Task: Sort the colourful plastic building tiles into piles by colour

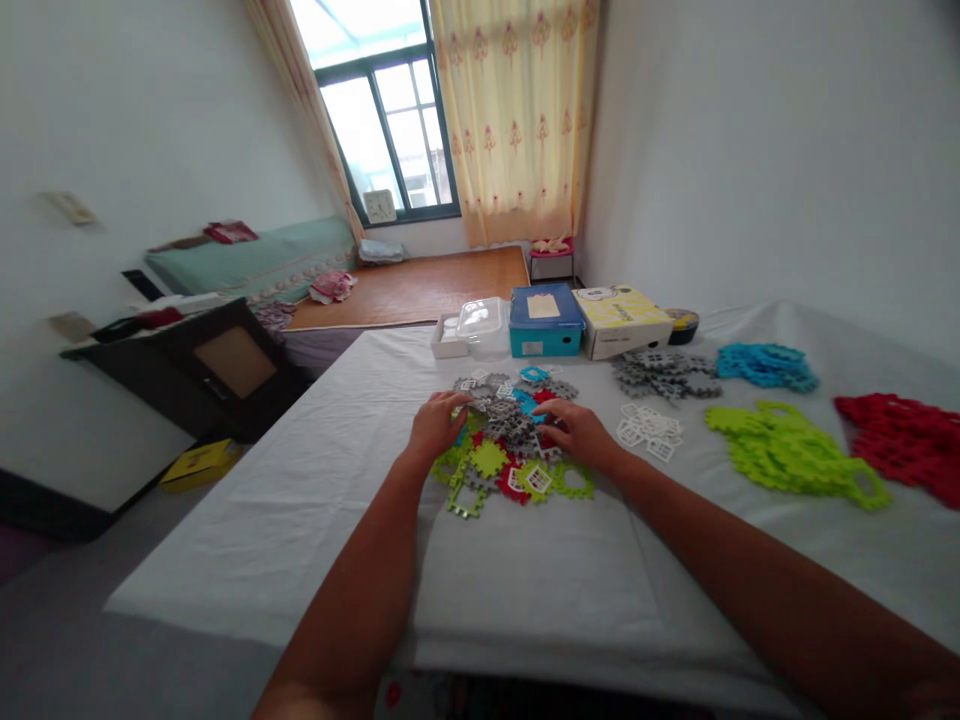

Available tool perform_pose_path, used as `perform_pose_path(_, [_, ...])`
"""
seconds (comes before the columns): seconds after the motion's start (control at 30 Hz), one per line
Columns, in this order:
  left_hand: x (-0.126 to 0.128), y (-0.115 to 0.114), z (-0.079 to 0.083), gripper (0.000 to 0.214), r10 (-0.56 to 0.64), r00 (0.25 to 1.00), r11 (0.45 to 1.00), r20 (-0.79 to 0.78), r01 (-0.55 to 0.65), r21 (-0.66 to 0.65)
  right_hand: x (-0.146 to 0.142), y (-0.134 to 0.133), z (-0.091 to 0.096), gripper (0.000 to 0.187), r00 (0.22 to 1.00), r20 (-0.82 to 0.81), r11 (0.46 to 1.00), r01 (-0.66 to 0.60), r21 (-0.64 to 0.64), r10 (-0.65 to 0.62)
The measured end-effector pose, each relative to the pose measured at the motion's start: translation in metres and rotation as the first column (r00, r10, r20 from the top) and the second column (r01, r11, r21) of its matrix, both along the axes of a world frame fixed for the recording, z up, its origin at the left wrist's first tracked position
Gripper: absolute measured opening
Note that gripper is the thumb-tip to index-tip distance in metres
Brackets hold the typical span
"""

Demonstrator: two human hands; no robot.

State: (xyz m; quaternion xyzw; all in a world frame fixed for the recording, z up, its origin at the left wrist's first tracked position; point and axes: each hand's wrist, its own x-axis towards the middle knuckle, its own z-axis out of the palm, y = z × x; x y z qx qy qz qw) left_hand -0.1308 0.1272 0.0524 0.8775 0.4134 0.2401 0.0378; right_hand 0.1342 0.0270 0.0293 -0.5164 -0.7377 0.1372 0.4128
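Observation:
A mixed heap of flat interlocking plastic building pieces (489, 458), in grey, green, red, blue and white, lies on the white-covered table in front of me. On the heap's left edge rests my left hand (439, 425), fingers curved over the pieces and apart, none gripped that I can see. My right hand (576, 430) reaches in from the other side, its fingers spread at the grey and red pieces. Between the hands sit grey pieces (510, 415). Small white window-shaped pieces (538, 480) lie among the coloured ones.
Sorted piles stand to the right: grey (664, 373), white (649, 430), blue (766, 366), green (787, 450) and red (907, 440). Behind the heap are a clear plastic container (484, 325), a blue box (546, 322) and a yellow-white box (622, 320). A dark cabinet (187, 375) stands left.

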Motion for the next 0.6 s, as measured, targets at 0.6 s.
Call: perform_pose_path(0.6, [0.013,-0.009,-0.005,0.032,-0.067,0.995,0.997,0.077,0.064,0.046,0.037,-0.002,0.015,0.03,0.983,0.17,0.991,-0.056,-0.121,0.076])
